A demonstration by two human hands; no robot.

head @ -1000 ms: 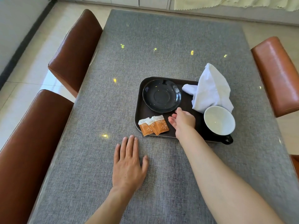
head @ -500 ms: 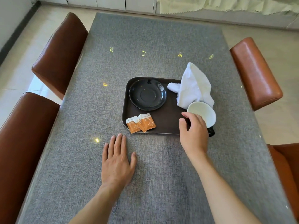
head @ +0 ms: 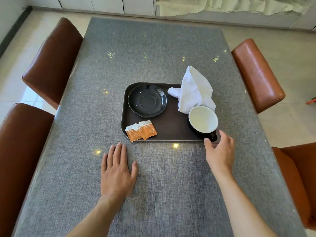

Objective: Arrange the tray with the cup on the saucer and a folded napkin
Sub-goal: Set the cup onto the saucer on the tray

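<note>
A dark brown tray (head: 171, 129) lies on the grey table. An empty black saucer (head: 147, 100) sits in its far-left part. A crumpled white napkin (head: 195, 90) is heaped at the far-right corner, partly over the rim. The cup (head: 203, 120), black outside and white inside, stands at the near-right corner, off the saucer, with its handle toward me. My right hand (head: 219, 151) has thumb and forefinger on either side of that handle, pinching it. My left hand (head: 117, 170) rests flat on the table in front of the tray, fingers apart.
Three orange sachets (head: 141, 130) lie overlapped at the tray's near-left corner. Brown leather chairs (head: 51, 60) stand along the left side and others (head: 256, 74) along the right. The table top (head: 153, 48) stretches beyond the tray.
My right hand moved from the tray's middle, past the cup's rim, rightward to the cup's handle. The left hand stayed flat on the table. The view shifted.
</note>
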